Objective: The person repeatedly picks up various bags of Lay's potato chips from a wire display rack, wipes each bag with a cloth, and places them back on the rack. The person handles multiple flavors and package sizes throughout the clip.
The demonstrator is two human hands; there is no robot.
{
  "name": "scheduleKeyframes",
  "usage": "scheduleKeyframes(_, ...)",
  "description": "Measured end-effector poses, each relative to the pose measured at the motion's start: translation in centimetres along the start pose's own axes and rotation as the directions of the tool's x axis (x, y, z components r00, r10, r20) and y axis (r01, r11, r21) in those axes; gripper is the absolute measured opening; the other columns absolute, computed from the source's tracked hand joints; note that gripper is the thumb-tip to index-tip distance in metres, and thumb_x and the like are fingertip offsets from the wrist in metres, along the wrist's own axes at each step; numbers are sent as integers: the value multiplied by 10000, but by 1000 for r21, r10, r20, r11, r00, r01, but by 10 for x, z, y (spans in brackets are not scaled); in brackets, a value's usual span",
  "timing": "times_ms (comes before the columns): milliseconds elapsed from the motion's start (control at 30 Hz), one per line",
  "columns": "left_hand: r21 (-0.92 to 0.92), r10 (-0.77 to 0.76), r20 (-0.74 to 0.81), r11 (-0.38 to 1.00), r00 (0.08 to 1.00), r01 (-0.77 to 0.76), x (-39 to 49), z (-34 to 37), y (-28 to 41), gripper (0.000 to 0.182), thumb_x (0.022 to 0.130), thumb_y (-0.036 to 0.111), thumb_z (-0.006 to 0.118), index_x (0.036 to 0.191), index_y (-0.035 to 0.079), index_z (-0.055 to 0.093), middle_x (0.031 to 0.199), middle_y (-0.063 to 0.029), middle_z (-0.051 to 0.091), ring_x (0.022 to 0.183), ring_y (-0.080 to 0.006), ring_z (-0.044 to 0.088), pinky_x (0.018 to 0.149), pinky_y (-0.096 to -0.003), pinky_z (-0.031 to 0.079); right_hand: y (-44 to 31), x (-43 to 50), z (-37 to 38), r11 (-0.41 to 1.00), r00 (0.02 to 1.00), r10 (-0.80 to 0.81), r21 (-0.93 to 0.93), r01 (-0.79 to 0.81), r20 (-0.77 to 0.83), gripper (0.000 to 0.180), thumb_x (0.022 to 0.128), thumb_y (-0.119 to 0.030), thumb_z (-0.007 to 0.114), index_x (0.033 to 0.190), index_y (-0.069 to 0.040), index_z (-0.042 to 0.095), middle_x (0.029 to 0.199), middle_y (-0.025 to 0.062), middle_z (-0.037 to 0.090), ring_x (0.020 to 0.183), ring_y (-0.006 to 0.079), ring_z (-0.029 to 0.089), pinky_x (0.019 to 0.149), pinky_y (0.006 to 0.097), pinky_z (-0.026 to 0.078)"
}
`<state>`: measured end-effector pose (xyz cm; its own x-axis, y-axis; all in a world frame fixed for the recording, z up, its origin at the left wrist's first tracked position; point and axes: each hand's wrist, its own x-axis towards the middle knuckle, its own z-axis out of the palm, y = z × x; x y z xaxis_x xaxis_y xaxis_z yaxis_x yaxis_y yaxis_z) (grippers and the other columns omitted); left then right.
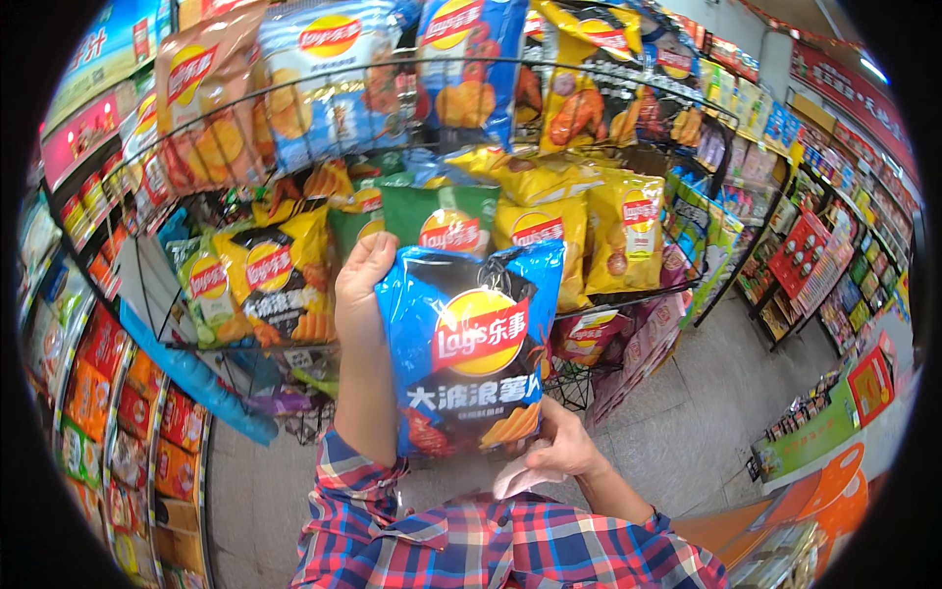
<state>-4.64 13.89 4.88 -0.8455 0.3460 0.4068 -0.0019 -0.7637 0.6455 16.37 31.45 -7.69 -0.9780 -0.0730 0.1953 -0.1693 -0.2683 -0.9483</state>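
A blue and black bag of Lay's potato chips [471,397] is held upright before my chest, its printed front facing me. My left hand [366,274] grips its upper left edge, thumb at the top corner. At the lower right, my right hand [563,445] holds a crumpled pale pink cloth [519,475] close to the bag's bottom edge; some of its fingers are hidden behind the bag. Just beyond stands a black wire rack [353,68] with chip bags on two tiers. A green bag [441,213] and a yellow bag [625,235] sit on the lower tier.
Shelves with red and orange packets [140,397] run along the left. A blue inflated-looking tube [199,383] slants beside the rack. Grey floor tiles [684,383] show at the right, with stocked shelves [846,258] farther off. An orange and green display [817,434] stands at the lower right.
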Motion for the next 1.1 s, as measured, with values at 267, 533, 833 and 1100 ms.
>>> scheduleKeyframes(267,-34,52,12,998,999,-51,-2,64,-9,275,922,218,507,1052,-20,558,918,-68,599,831,-130,579,750,-255,471,-20,-6,-13,984,948,-45,150,97,-315,321,810,-147,674,1068,18,578,955,81,650,801,129,618,692,250,506)
scheduleKeyframes(533,-82,141,197,989,970,-127,-9,92,-26,485,933,302,472,1284,-24,401,1138,-128,547,1056,-214,533,867,-321,442,-61,2,-35,924,916,-240,215,317,-320,338,868,-247,618,1090,4,570,940,71,643,738,114,600,641,236,485)
scheduleKeyframes(833,64,97,243,991,965,-116,-9,70,-34,409,912,209,506,1243,-23,446,1075,-163,595,951,-264,604,771,-341,490,-185,21,-104,805,653,-533,-86,586,-538,200,879,-181,553,1010,-32,579,889,71,631,748,151,623,656,272,519)
scheduleKeyframes(1100,48,83,147,995,986,-91,-30,50,-41,377,859,142,564,1193,-24,507,1006,-154,620,887,-260,622,736,-346,513,-342,77,-171,663,578,-726,-158,732,-372,198,923,-159,510,1042,-7,556,904,81,612,752,148,618,625,244,525)
